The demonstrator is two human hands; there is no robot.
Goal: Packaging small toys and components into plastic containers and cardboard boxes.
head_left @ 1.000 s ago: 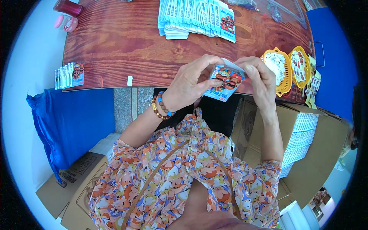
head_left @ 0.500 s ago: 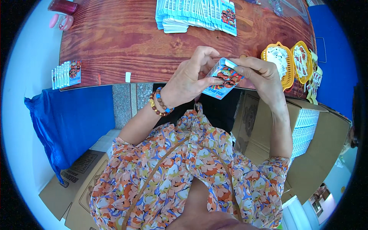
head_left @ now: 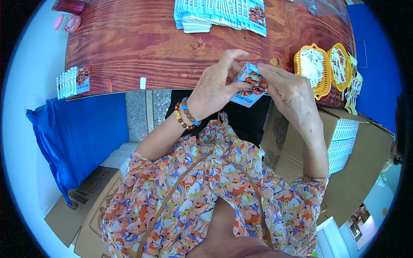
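Note:
My left hand [head_left: 216,85] grips a small blue carton [head_left: 250,97] with cartoon figures printed on its front, the thumb lying across that face. The carton is tilted just over the table's near edge. At its upper right end, my right hand [head_left: 292,88] closes in with bent fingers over the corner and the thumb against the side. The right fingers cover that end, so its flap is hidden. Two bead bracelets [head_left: 185,112] circle my left wrist.
On the wooden table [head_left: 142,47], a fanned stack of flat blue cartons [head_left: 219,17] lies at the back. A row of filled-out cartons [head_left: 73,82] stands left. Two yellow baskets [head_left: 325,92] hold small printed pieces. An open cardboard box [head_left: 365,172] with blue-white packs stands right.
The right fingers have shifted from pinching the carton's top end to lying bent over its right corner. The carton has tipped slightly in my left hand.

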